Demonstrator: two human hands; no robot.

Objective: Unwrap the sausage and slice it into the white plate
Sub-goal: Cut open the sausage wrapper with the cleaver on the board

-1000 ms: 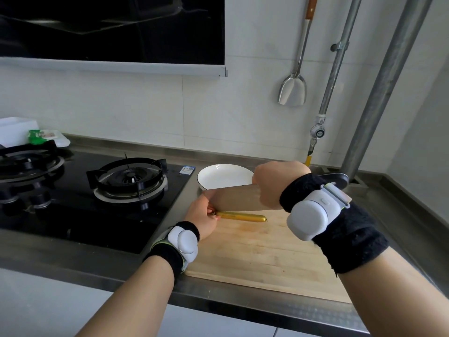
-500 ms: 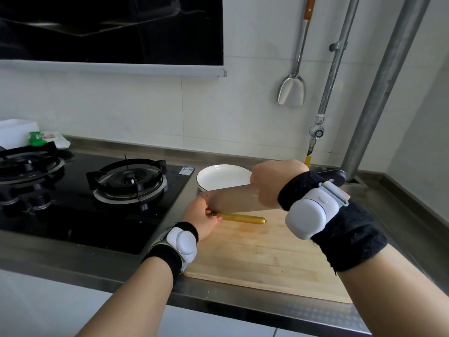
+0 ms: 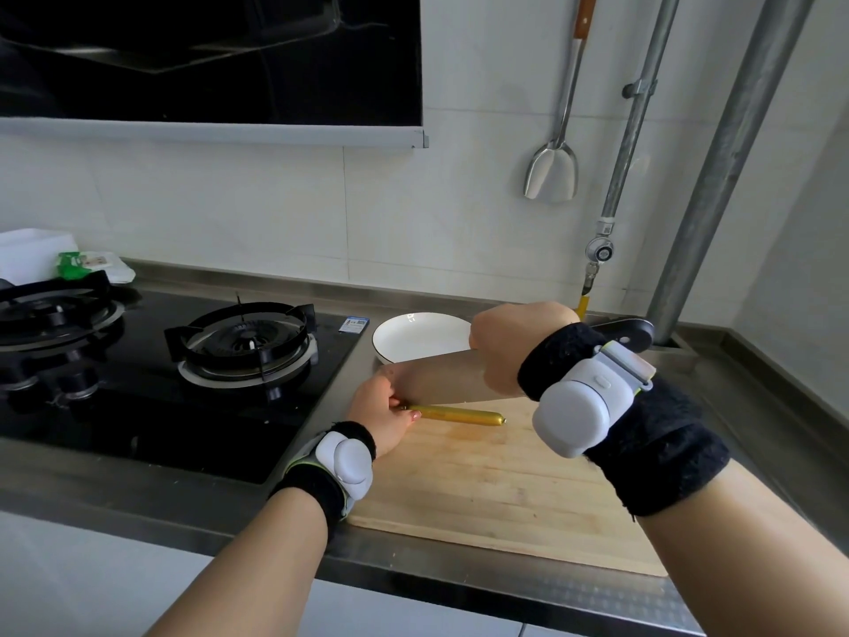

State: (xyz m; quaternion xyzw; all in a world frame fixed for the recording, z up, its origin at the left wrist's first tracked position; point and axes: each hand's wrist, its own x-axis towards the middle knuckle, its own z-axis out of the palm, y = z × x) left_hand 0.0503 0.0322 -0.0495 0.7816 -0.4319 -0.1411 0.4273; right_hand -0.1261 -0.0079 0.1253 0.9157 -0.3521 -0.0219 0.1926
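A thin sausage point(image 3: 459, 413) in a yellow wrapper lies flat along the far edge of the wooden cutting board point(image 3: 496, 480). My left hand point(image 3: 379, 413) pinches its left end against the board. My right hand point(image 3: 514, 347) is closed around the black handle of a cleaver point(image 3: 436, 377), whose wide blade is held sideways just above and behind the sausage, its tip near my left fingers. Whether the blade touches the sausage I cannot tell. Behind the blade stands the white plate point(image 3: 416, 335), holding nothing.
A black gas hob point(image 3: 239, 347) with two burners fills the counter to the left. A metal spatula point(image 3: 551, 172) hangs on the tiled wall; pipes point(image 3: 716, 177) run down at the right. A white box and green packet point(image 3: 78, 262) sit at far left.
Almost nothing has moved; both hands keep their hold, and the cleaver stays over the sausage's left end with only a slight shift.
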